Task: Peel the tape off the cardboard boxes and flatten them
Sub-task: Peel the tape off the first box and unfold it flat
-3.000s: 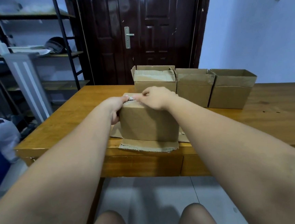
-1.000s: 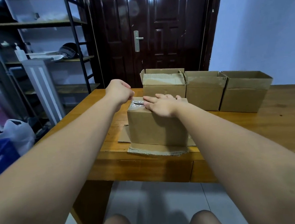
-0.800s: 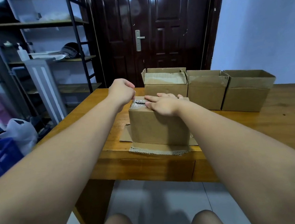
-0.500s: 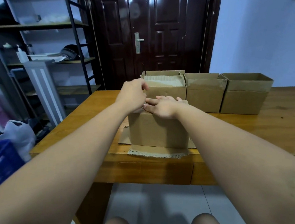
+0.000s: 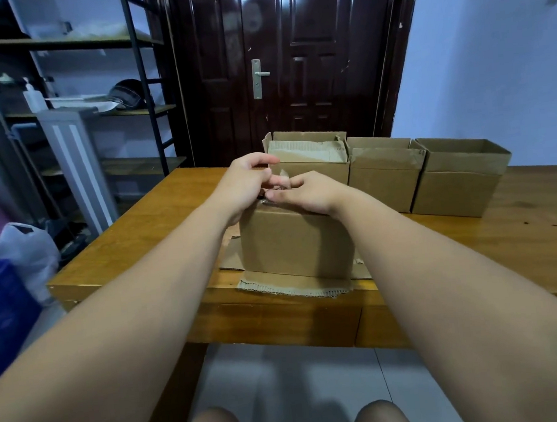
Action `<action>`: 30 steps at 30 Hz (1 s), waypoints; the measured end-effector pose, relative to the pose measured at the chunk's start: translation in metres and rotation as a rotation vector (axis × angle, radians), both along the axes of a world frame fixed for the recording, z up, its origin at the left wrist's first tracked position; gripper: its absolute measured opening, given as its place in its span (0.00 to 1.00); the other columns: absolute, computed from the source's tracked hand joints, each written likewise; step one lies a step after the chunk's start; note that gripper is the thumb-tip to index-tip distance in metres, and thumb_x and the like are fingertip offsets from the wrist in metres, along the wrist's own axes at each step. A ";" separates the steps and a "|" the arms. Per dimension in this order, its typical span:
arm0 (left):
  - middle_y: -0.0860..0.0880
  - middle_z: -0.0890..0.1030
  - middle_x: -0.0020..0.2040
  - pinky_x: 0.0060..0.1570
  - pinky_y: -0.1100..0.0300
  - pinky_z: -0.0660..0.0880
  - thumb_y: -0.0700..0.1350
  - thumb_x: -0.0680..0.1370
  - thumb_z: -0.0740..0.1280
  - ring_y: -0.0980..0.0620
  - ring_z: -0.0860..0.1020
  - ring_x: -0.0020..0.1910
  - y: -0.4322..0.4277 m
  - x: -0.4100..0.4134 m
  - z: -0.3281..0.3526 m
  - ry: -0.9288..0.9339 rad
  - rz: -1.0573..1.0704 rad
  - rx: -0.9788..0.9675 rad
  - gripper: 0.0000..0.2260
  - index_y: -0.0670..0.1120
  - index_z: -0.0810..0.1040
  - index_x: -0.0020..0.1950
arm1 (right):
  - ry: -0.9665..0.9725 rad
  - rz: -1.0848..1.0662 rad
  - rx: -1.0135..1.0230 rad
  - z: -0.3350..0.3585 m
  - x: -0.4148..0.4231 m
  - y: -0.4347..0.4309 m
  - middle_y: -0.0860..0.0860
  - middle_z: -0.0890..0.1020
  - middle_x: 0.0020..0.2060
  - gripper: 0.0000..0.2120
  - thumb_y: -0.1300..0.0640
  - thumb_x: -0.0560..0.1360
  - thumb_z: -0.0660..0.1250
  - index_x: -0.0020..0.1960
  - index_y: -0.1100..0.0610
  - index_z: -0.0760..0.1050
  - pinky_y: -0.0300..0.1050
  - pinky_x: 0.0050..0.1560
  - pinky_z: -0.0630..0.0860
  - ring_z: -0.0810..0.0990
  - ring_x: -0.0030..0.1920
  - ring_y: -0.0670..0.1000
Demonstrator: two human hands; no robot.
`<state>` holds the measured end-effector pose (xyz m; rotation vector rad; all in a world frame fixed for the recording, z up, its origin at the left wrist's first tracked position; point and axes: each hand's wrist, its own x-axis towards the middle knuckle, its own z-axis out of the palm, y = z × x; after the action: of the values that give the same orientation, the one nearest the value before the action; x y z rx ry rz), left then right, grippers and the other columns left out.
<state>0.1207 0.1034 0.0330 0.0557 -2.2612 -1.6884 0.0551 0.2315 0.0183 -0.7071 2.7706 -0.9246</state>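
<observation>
Closed box (image 5: 296,239) is stood at centre frame, with cardboard flaps (image 5: 290,285) spread flat under it, near the front edge of the table (image 5: 157,221). Tape (image 5: 281,181) is pinched by the left hand (image 5: 244,183), fingers curled, and is raised off the box top. Right hand (image 5: 312,192) is laid on the box top, fingers loosely extended, nothing grasped. Three open boxes (image 5: 385,181) are lined up behind, centre to right.
</observation>
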 end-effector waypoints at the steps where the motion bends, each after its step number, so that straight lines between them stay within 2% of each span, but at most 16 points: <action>1: 0.43 0.84 0.48 0.38 0.66 0.77 0.36 0.82 0.55 0.55 0.81 0.42 0.003 0.001 0.003 -0.004 -0.006 -0.011 0.15 0.44 0.74 0.65 | -0.013 -0.013 -0.006 0.001 0.002 0.000 0.41 0.81 0.53 0.33 0.16 0.46 0.60 0.44 0.30 0.80 0.57 0.67 0.66 0.76 0.60 0.52; 4: 0.46 0.85 0.43 0.30 0.70 0.75 0.37 0.82 0.55 0.61 0.80 0.33 0.016 0.003 0.009 0.028 -0.018 -0.020 0.14 0.46 0.73 0.64 | -0.009 -0.031 -0.071 -0.002 -0.002 -0.001 0.42 0.81 0.54 0.26 0.21 0.49 0.64 0.42 0.32 0.79 0.57 0.66 0.67 0.76 0.60 0.52; 6: 0.43 0.84 0.45 0.30 0.74 0.72 0.37 0.82 0.54 0.61 0.80 0.37 0.022 0.003 0.008 0.060 -0.005 0.052 0.14 0.44 0.72 0.65 | 0.007 -0.059 -0.116 -0.001 -0.003 0.001 0.43 0.83 0.50 0.26 0.24 0.52 0.62 0.44 0.34 0.80 0.56 0.65 0.69 0.78 0.58 0.53; 7: 0.42 0.84 0.46 0.32 0.74 0.73 0.37 0.82 0.54 0.59 0.80 0.41 0.021 0.000 0.004 0.072 0.021 0.148 0.14 0.43 0.72 0.66 | 0.008 -0.060 -0.130 0.001 0.001 0.001 0.42 0.83 0.46 0.23 0.25 0.55 0.62 0.43 0.34 0.81 0.56 0.64 0.69 0.78 0.55 0.52; 9: 0.43 0.83 0.45 0.41 0.66 0.74 0.36 0.82 0.53 0.54 0.79 0.46 0.015 -0.005 -0.001 0.068 0.129 0.351 0.16 0.43 0.69 0.68 | 0.015 -0.064 -0.152 0.004 0.008 0.001 0.44 0.79 0.35 0.17 0.34 0.68 0.64 0.40 0.44 0.84 0.53 0.59 0.71 0.76 0.45 0.52; 11: 0.43 0.82 0.42 0.45 0.60 0.74 0.33 0.80 0.54 0.52 0.79 0.45 0.012 -0.012 -0.004 0.046 0.210 0.389 0.18 0.47 0.65 0.67 | 0.021 -0.081 -0.168 0.004 0.006 0.002 0.48 0.76 0.30 0.17 0.44 0.76 0.63 0.44 0.55 0.84 0.50 0.50 0.70 0.72 0.38 0.53; 13: 0.43 0.80 0.48 0.45 0.54 0.76 0.31 0.77 0.57 0.50 0.78 0.43 0.014 -0.016 -0.006 0.021 0.274 0.225 0.26 0.52 0.61 0.70 | 0.030 -0.080 -0.171 0.004 0.004 0.002 0.52 0.81 0.36 0.16 0.48 0.78 0.63 0.49 0.58 0.83 0.50 0.48 0.71 0.74 0.38 0.56; 16: 0.46 0.73 0.56 0.38 0.55 0.75 0.29 0.76 0.56 0.49 0.74 0.43 0.011 -0.019 -0.005 -0.022 0.373 0.017 0.31 0.55 0.59 0.73 | 0.017 -0.076 -0.207 0.004 0.006 0.003 0.55 0.83 0.53 0.12 0.53 0.79 0.63 0.53 0.56 0.83 0.51 0.54 0.75 0.78 0.48 0.55; 17: 0.46 0.74 0.58 0.41 0.55 0.75 0.29 0.76 0.56 0.48 0.75 0.45 0.009 -0.022 -0.005 -0.032 0.368 -0.076 0.29 0.53 0.63 0.72 | 0.013 -0.084 -0.234 0.004 0.006 0.004 0.55 0.83 0.53 0.12 0.54 0.79 0.63 0.53 0.56 0.83 0.50 0.54 0.75 0.78 0.49 0.54; 19: 0.45 0.76 0.61 0.53 0.56 0.74 0.31 0.77 0.58 0.46 0.76 0.55 0.013 -0.025 -0.006 -0.096 0.310 -0.400 0.21 0.47 0.73 0.67 | 0.036 -0.106 -0.260 0.003 0.003 0.005 0.53 0.83 0.41 0.12 0.55 0.80 0.62 0.45 0.54 0.83 0.47 0.46 0.74 0.77 0.43 0.53; 21: 0.44 0.78 0.62 0.59 0.57 0.71 0.34 0.77 0.60 0.45 0.75 0.61 0.019 -0.026 -0.008 -0.124 0.285 -0.637 0.17 0.44 0.76 0.64 | 0.072 -0.133 -0.262 0.002 0.002 0.006 0.49 0.72 0.27 0.21 0.56 0.81 0.61 0.29 0.52 0.74 0.45 0.33 0.65 0.69 0.32 0.51; 22: 0.44 0.78 0.62 0.59 0.57 0.71 0.35 0.78 0.61 0.45 0.74 0.62 0.021 -0.026 -0.009 -0.134 0.282 -0.676 0.16 0.43 0.76 0.64 | 0.078 -0.141 -0.258 0.002 0.002 0.008 0.48 0.68 0.25 0.24 0.56 0.81 0.61 0.25 0.52 0.69 0.45 0.31 0.61 0.65 0.29 0.50; 24: 0.44 0.79 0.61 0.56 0.58 0.71 0.38 0.79 0.63 0.45 0.75 0.60 0.020 -0.027 -0.009 -0.136 0.278 -0.707 0.13 0.43 0.79 0.62 | 0.076 -0.151 -0.255 0.002 0.001 0.009 0.47 0.66 0.24 0.28 0.58 0.80 0.61 0.21 0.51 0.68 0.43 0.29 0.60 0.64 0.28 0.48; 26: 0.45 0.80 0.59 0.54 0.57 0.72 0.43 0.80 0.64 0.46 0.76 0.58 0.017 -0.027 -0.009 -0.130 0.251 -0.777 0.12 0.44 0.80 0.61 | 0.092 -0.137 -0.253 0.000 0.001 0.008 0.46 0.70 0.27 0.26 0.59 0.80 0.60 0.24 0.49 0.72 0.41 0.31 0.63 0.67 0.30 0.47; 28: 0.46 0.81 0.58 0.53 0.56 0.72 0.46 0.80 0.63 0.46 0.77 0.57 0.014 -0.026 -0.012 -0.115 0.227 -0.876 0.12 0.46 0.80 0.61 | 0.095 -0.147 -0.309 -0.001 0.000 0.007 0.48 0.80 0.38 0.18 0.58 0.80 0.59 0.33 0.49 0.76 0.42 0.40 0.68 0.74 0.40 0.49; 30: 0.47 0.82 0.58 0.53 0.55 0.74 0.48 0.81 0.62 0.47 0.78 0.56 0.012 -0.025 -0.015 -0.077 0.224 -0.908 0.13 0.47 0.80 0.61 | 0.091 -0.173 -0.363 0.000 0.001 0.007 0.50 0.82 0.45 0.17 0.58 0.80 0.58 0.36 0.49 0.78 0.44 0.46 0.70 0.77 0.48 0.51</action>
<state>0.0962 0.1155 0.0177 0.1559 -2.7277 -0.4593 0.0560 0.2385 0.0180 -0.5724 2.8054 -1.4918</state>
